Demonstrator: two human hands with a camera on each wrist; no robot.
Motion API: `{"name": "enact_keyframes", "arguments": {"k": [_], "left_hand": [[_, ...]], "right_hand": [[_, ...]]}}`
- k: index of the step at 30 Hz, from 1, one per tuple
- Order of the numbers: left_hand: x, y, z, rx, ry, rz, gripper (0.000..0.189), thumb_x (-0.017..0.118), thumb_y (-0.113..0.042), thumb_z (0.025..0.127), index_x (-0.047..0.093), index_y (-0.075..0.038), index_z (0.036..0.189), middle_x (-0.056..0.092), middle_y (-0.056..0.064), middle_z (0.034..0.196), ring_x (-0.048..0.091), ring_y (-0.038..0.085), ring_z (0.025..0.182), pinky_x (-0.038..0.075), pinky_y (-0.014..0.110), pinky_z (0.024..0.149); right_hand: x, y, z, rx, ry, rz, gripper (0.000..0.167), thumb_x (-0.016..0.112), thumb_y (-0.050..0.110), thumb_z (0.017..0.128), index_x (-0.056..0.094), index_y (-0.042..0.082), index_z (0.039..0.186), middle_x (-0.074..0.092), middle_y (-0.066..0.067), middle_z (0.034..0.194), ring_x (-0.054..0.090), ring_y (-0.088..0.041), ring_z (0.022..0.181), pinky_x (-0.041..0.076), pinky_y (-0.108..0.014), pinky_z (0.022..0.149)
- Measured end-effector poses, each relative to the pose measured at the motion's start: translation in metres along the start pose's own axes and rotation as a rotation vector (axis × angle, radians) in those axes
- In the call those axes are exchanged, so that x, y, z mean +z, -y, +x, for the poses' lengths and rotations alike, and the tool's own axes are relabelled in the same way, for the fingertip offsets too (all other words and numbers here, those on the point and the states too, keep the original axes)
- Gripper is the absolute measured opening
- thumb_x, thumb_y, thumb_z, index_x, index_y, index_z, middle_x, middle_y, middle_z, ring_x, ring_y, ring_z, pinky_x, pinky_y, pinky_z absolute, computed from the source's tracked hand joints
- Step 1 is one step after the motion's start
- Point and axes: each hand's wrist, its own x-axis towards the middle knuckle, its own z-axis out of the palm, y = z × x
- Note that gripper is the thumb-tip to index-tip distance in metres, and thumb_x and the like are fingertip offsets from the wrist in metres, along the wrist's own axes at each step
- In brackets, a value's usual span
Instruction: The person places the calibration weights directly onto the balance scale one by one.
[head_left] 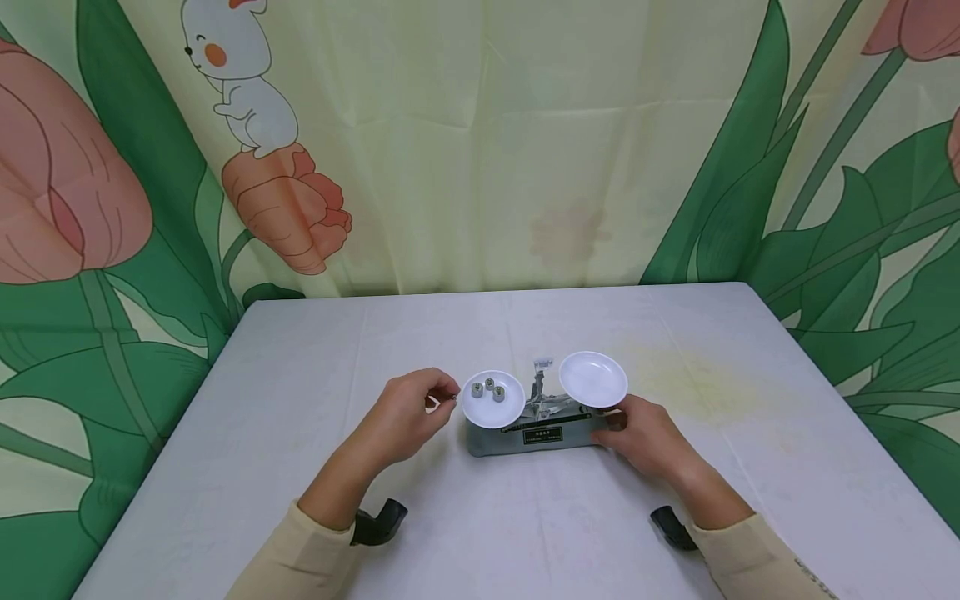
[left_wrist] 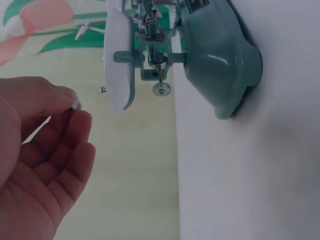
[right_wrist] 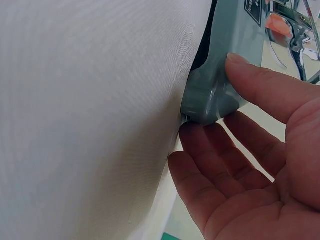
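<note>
A grey-green balance scale (head_left: 491, 442) stands on the table with two white pans. Three small metal weights sit on the left pan (head_left: 491, 417), while the right pan (head_left: 592, 377) is bare and stands higher in the head view. Beside the left pan's outer edge, my left hand (head_left: 412, 417) pinches a tiny silvery metal piece (left_wrist: 75, 103) between thumb and forefinger; most of it is hidden by the fingertips. My right hand (head_left: 651, 437) grips the right end of the scale's base, thumb on its front face and fingers against its end, below the right pan.
A white cloth covers the table (head_left: 420, 525). Behind it hangs a printed curtain (head_left: 480, 167) with a rabbit, a carrot and tulips. Dark wrist-worn devices (head_left: 380, 522) sit at both sleeves. The scale's upright pointer (head_left: 537, 383) rises between the pans.
</note>
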Motion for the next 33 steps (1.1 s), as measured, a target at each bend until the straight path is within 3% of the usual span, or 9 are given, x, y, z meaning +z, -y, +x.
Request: {"name": "enact_keyframes", "arguments": {"k": [16,25,33], "left_hand": [[0.014,-0.007,0.010,0.010,0.048,0.016,0.012,0.078,-0.007,0.087,0.073,-0.010,0.098,0.068,-0.003,0.095,0.061,0.022,0.096,0.054,0.036,0.082],[0.020,-0.006,0.016,0.059,0.002,0.054,0.009,0.079,-0.010,0.086,0.074,-0.014,0.092,0.069,-0.001,0.098,0.056,0.024,0.109,0.037,0.052,0.103],[0.025,-0.004,0.021,0.106,0.042,0.060,0.011,0.080,-0.009,0.086,0.073,-0.014,0.093,0.070,0.000,0.100,0.057,0.026,0.112,0.029,0.058,0.110]], "right_hand": [[0.000,0.003,0.001,0.018,0.007,0.012,0.057,0.082,0.013,0.080,0.059,-0.004,0.129,0.067,-0.019,0.118,0.066,-0.037,0.107,0.051,-0.054,0.091],[-0.001,0.002,0.000,0.015,0.008,0.018,0.056,0.082,0.013,0.080,0.059,-0.003,0.128,0.067,-0.019,0.118,0.065,-0.037,0.108,0.051,-0.054,0.091],[0.000,0.001,-0.001,0.013,0.005,0.015,0.055,0.082,0.014,0.080,0.060,-0.004,0.127,0.068,-0.019,0.117,0.065,-0.036,0.107,0.051,-0.054,0.091]]}}
